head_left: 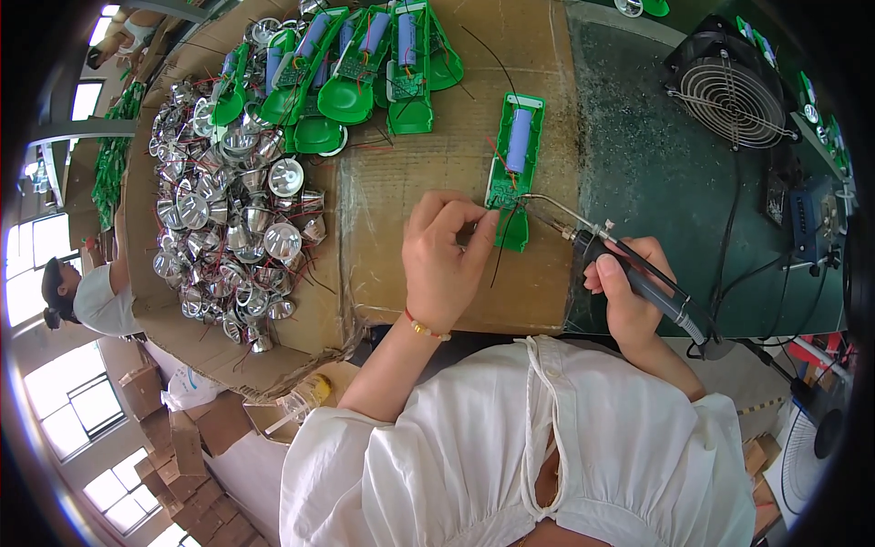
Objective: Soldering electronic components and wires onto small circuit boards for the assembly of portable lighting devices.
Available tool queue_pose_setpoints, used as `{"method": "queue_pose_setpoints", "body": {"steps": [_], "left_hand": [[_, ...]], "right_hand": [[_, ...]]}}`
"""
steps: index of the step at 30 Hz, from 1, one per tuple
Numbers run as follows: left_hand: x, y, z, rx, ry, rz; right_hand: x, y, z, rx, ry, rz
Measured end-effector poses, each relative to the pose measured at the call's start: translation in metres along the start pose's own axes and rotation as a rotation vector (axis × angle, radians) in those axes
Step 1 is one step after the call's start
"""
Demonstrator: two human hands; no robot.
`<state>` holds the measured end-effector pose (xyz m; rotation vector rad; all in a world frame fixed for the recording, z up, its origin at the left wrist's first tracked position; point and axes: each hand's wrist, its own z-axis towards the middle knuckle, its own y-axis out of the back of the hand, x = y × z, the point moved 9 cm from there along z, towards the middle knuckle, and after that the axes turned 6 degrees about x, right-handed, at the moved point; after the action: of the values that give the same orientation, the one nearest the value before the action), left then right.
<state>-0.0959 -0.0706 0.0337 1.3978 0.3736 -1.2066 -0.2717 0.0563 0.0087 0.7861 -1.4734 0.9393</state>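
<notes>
In front of me a green plastic housing [512,235] lies lengthwise on the cardboard. It holds a blue cylindrical battery cell [519,141] and a small green circuit board [502,190]. My left hand [447,251] is closed in a pinch at the board's left edge, where a thin black wire [499,255] runs by the fingertips; the exact grip is partly hidden. With my right hand [633,287] I hold a black-handled soldering iron [629,273] from the right. Its tip and the thin curved metal tube [556,205] fixed to it reach the board.
A cardboard box [150,314] full of shiny reflector cups [241,223] with red wires stands at left. Several more green housings [346,100] with cells lie at the far left. A caged black fan [729,96] and a blue device [802,223] sit at right. Another person [96,292] is beyond the box.
</notes>
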Motion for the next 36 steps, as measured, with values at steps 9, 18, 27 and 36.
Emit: {"method": "queue_pose_setpoints", "body": {"steps": [9, 18, 27, 36], "left_hand": [[0.007, -0.009, -0.001, 0.079, 0.057, 0.09], [0.008, -0.009, -0.001, 0.079, 0.057, 0.093], [0.008, -0.008, 0.001, 0.076, 0.051, 0.106], [0.017, -0.001, 0.015, 0.305, 0.319, -0.026]], "right_hand": [[-0.002, -0.006, 0.0, 0.032, -0.002, -0.067], [0.003, 0.0, -0.003, -0.017, 0.044, 0.037], [-0.001, 0.008, 0.0, -0.052, 0.043, 0.011], [-0.002, 0.048, 0.003, -0.119, 0.069, -0.023]]}}
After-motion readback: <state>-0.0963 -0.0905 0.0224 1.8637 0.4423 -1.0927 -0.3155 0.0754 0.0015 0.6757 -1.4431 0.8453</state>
